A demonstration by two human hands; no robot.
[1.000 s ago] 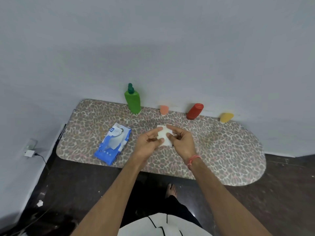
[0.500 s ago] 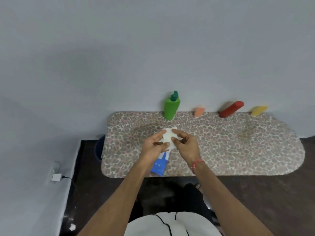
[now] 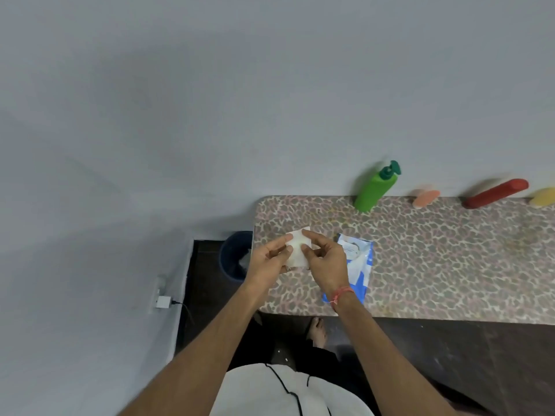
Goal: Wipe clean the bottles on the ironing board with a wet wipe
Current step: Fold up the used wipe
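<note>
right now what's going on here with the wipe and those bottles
A person holds a white wet wipe pinched between the left hand and right hand, over the left end of the ironing board. The blue wipes pack lies beside them. The green bottle, orange bottle, red bottle and yellow bottle stand untouched along the wall.

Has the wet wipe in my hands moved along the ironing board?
Yes, leftward: the wet wipe now sits left of the blue wipes pack on the ironing board; a second ago it was right of it.
</note>
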